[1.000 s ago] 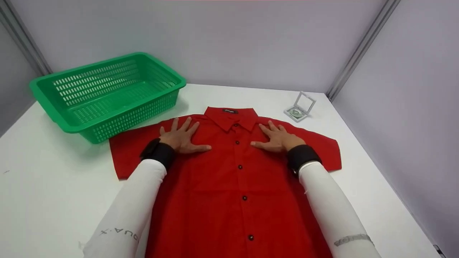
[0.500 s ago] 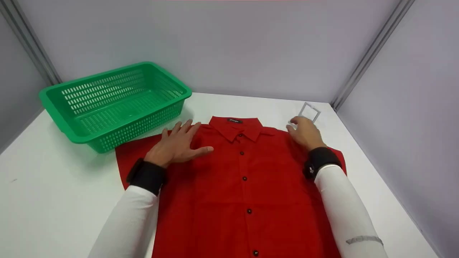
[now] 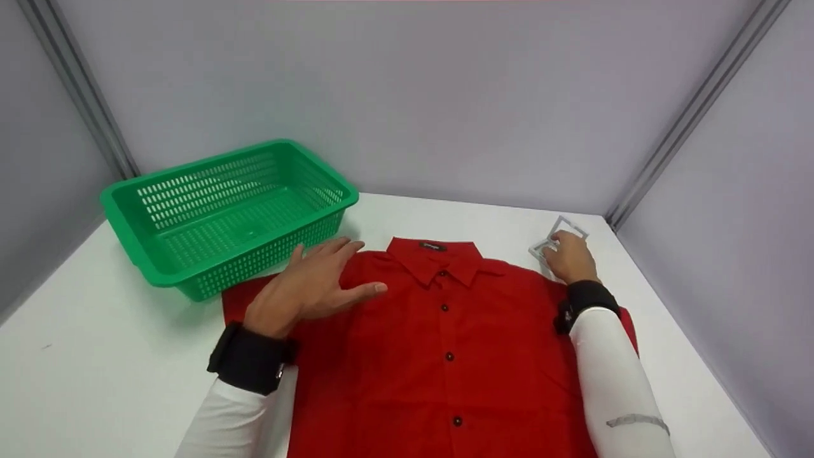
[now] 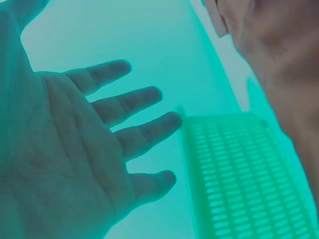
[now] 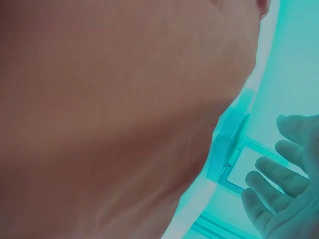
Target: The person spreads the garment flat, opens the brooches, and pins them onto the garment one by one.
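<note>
A red short-sleeved button shirt point(image 3: 394, 343) lies spread front up on the white table, collar at the far end. Over its left shoulder hovers my left hand point(image 3: 311, 289), fingers extended and thumb spread; the left wrist view shows its bare palm point(image 4: 75, 144). My right hand point(image 3: 572, 261) is past the shirt's right shoulder, at a small grey hinged display case point(image 3: 574, 226) that stands unfolded. That hand covers part of the case. In the right wrist view the fingers point(image 5: 279, 174) are loosely bent and spread in front of the case's frame.
A green perforated plastic basket point(image 3: 267, 262) stands at the back left, close to the shirt's left sleeve. Grey wall panels point(image 3: 432, 108) rise behind the table point(image 3: 121, 356) and along both sides.
My right hand has left the shirt's right chest and reached the display case. My left hand has lifted off the shirt. The head view has tilted up, so everything sits lower.
</note>
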The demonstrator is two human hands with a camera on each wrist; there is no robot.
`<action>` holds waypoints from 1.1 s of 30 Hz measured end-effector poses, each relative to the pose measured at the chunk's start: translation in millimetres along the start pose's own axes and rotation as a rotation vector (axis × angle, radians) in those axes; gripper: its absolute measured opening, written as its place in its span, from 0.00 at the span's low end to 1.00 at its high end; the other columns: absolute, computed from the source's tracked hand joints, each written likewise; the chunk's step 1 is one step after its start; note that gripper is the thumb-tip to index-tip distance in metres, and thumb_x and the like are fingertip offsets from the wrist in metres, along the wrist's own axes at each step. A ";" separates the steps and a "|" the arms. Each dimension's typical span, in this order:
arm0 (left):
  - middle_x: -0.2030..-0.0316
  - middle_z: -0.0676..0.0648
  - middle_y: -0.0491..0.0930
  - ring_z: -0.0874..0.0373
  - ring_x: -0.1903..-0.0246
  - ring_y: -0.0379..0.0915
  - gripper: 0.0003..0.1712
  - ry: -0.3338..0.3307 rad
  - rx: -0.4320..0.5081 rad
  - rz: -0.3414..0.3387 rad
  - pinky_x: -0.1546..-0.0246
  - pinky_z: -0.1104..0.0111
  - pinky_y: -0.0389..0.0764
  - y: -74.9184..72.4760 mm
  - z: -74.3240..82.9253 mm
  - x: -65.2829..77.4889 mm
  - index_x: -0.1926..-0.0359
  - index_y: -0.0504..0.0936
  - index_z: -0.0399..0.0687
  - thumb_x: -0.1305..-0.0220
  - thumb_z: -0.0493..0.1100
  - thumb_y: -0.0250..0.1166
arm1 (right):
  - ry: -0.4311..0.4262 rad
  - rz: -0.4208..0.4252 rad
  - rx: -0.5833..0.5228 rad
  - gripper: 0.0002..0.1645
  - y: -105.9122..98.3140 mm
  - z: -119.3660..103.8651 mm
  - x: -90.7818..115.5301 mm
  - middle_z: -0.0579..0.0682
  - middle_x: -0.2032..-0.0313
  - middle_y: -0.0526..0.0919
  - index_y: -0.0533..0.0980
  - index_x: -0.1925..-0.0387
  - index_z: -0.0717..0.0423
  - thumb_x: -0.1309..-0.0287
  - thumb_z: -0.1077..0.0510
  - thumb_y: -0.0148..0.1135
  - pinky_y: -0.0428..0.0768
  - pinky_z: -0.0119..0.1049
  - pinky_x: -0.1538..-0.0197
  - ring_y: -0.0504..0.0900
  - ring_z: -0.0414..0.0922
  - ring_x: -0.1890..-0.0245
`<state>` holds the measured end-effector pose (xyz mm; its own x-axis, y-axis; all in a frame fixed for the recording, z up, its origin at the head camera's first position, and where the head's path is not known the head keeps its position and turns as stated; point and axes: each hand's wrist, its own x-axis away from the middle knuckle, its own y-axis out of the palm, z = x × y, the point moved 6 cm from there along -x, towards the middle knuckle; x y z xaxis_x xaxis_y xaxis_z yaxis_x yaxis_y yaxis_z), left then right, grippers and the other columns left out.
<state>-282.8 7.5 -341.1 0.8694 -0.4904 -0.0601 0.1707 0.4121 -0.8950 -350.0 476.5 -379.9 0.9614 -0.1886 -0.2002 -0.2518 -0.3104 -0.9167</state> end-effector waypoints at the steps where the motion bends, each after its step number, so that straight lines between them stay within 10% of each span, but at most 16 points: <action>1: 0.27 0.44 0.61 0.43 0.27 0.56 0.53 0.001 -0.003 0.000 0.31 0.31 0.46 1.0 0.6 0.7 0.26 0.61 0.53 0.45 0.78 0.56 | 0.005 -0.014 0.005 0.27 3.2 4.3 1.4 0.72 0.44 0.77 0.71 0.42 0.73 0.38 0.59 0.54 0.73 0.60 0.40 0.77 0.67 0.45; 26: 0.39 0.44 0.76 0.49 0.43 0.74 0.45 0.070 -0.007 -0.025 0.40 0.53 0.76 13.1 27.8 -22.7 0.33 0.71 0.48 0.42 0.72 0.60 | 0.073 -0.081 -0.092 0.36 -5.8 59.9 2.8 0.78 0.46 0.75 0.66 0.38 0.76 0.43 0.59 0.64 0.75 0.60 0.43 0.77 0.68 0.48; 33: 0.47 0.45 0.82 0.50 0.48 0.78 0.29 0.129 0.056 0.149 0.46 0.56 0.80 5.4 27.5 -29.5 0.41 0.78 0.47 0.33 0.61 0.58 | -0.025 -0.006 -0.135 0.37 -30.5 15.0 3.6 0.74 0.44 0.75 0.64 0.35 0.71 0.44 0.60 0.65 0.74 0.60 0.41 0.76 0.67 0.44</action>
<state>-294.7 45.4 -331.9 0.8212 -0.5135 -0.2489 0.0737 0.5279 -0.8461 -337.2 499.3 -357.9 0.9649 -0.1639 -0.2052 -0.2573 -0.4339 -0.8635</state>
